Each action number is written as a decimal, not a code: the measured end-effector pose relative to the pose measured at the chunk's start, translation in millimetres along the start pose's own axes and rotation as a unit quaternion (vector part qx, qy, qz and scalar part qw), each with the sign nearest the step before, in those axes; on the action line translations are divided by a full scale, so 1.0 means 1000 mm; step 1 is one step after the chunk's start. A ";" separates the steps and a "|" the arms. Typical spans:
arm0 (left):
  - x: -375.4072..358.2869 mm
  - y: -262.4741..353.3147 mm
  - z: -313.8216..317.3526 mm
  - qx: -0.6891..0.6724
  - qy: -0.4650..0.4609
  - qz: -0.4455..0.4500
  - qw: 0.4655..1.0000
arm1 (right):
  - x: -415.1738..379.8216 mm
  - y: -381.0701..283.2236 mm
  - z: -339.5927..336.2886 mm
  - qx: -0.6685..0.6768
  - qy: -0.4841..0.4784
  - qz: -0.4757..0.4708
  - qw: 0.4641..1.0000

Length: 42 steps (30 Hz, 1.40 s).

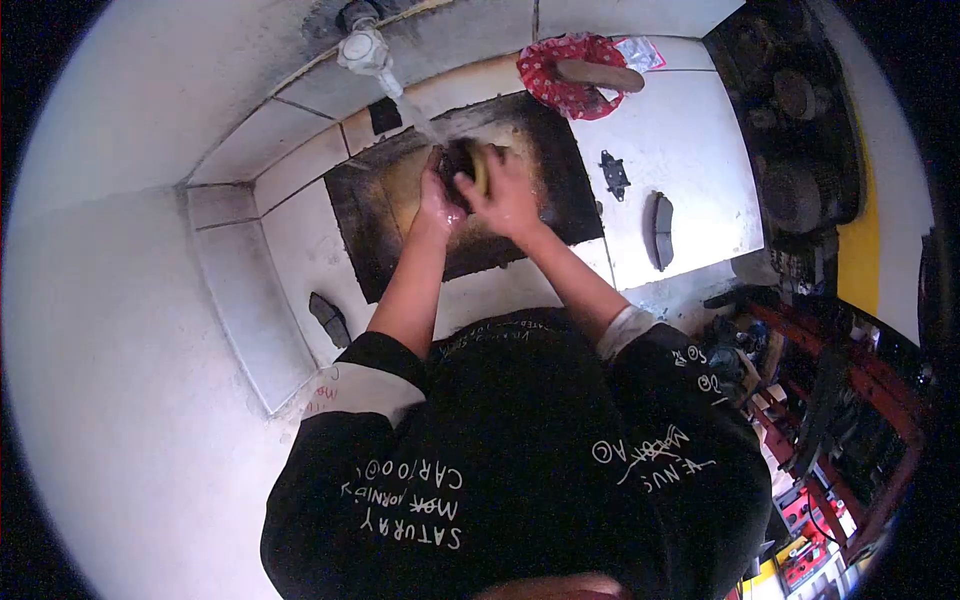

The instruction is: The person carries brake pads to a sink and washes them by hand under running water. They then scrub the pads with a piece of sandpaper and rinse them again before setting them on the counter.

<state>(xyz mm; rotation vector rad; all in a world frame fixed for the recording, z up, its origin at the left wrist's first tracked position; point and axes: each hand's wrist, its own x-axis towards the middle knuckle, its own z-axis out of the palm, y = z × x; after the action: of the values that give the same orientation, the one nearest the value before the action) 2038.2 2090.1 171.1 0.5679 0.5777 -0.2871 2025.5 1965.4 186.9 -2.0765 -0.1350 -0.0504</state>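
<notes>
Both hands meet over the dark, stained sink (370, 235), under water from the running tap (366, 52). My left hand (438, 205) is closed around a dark piece (457, 160), which is blurred and partly covered by fingers; its kind cannot be made out. Against that piece, my right hand (505, 195) grips a yellow-green scrubber (481, 172), also smeared by motion. Wet fingers hide much of both things. On the right ledge lie a brake pad (659, 231) and a small dark bracket-like part (613, 176). Another brake pad (328, 318) rests on the left ledge.
A red patterned bag (550, 75) sits at the back right, with a brown wooden-looking brush (600, 75) across it. Tiled walls (245, 290) border the left side. Beyond the right ledge are shelves with dark round parts (795, 195) and a red metal frame (850, 360).
</notes>
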 end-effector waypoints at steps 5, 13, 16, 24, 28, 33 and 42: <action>0.019 0.010 -0.023 -0.100 -0.109 -0.059 0.987 | 0.004 -0.011 0.021 -0.080 -0.066 -0.224 0.969; 0.022 0.031 -0.012 0.101 0.081 0.017 0.991 | 0.002 -0.028 0.031 0.115 -0.181 -0.091 0.973; 0.003 0.016 -0.009 0.079 0.090 0.072 0.990 | 0.022 -0.019 0.030 0.112 -0.269 -0.029 0.956; 0.022 0.039 0.021 0.112 0.192 0.060 0.973 | 0.025 -0.003 0.036 0.085 -0.257 -0.061 0.961; 0.021 0.025 0.018 0.138 0.110 0.021 0.984 | 0.057 -0.008 0.012 0.218 -0.328 0.061 0.917; 0.030 0.014 0.009 0.127 0.116 0.056 0.983 | 0.031 0.011 0.027 0.171 -0.235 0.035 0.956; 0.058 0.023 -0.001 0.067 0.142 0.073 0.985 | 0.016 0.010 -0.010 0.136 -0.208 -0.029 0.968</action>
<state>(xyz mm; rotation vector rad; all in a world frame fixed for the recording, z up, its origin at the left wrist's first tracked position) 2093.3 2103.4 145.8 0.7850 0.7915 -0.1054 2042.8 1953.1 185.1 -1.7827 -0.4354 0.3530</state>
